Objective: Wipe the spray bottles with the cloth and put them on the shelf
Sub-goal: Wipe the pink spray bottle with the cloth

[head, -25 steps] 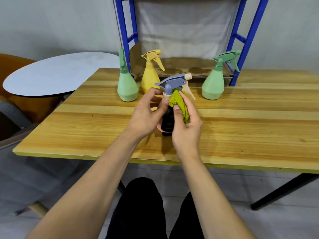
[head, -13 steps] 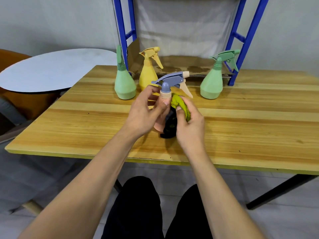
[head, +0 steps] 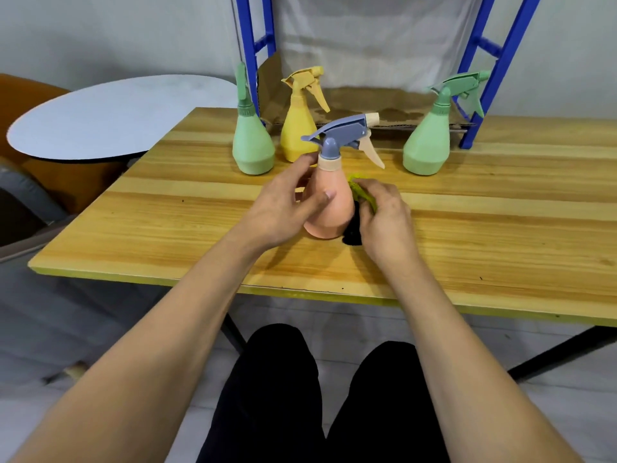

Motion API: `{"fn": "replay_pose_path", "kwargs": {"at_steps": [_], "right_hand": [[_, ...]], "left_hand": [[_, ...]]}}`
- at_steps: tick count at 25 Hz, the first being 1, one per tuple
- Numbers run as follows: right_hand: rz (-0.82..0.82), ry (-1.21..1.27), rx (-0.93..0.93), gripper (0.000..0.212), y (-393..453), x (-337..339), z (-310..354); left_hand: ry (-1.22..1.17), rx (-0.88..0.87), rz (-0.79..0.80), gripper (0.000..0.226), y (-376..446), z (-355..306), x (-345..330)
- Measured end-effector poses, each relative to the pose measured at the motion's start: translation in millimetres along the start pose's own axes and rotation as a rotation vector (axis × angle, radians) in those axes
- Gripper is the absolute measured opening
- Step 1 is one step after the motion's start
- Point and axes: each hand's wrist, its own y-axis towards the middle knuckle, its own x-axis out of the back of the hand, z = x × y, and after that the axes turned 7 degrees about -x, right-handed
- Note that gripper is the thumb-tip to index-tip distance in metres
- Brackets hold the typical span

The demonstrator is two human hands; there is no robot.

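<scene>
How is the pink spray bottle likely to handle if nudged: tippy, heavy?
The pink spray bottle has a wide base and narrow neck, so it probably stands steadily. Its smooth plastic may be slippery. Its fill level is not visible, so its weight is uncertain.

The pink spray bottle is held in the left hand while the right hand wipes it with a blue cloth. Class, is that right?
Not quite. The head view shows the cloth is green, not blue. The left hand does hold the pink spray bottle, and the right hand wipes it.
</scene>
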Motion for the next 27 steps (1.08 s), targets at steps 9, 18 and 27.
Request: {"fn": "replay_pose_path", "kwargs": {"at_steps": [9,18,27], "right_hand": [[-0.036,-0.23,0.105,0.035,-57.9,6.3,10.2],[0.052,-0.186,-0.005,0.06,-38.5,17.3,1.7],[-0.039,-0.122,0.042,0.037,-39.0,11.8,1.3]], "left_hand": [[0.151,0.133,-0.352,0.056,1.4,-14.1,-29.5],[0.033,0.292,-0.084,0.046,-8.4,-11.0,14.0],[-0.041,0.091,-0.08,0.068,-14.0,8.1,1.2]]}}
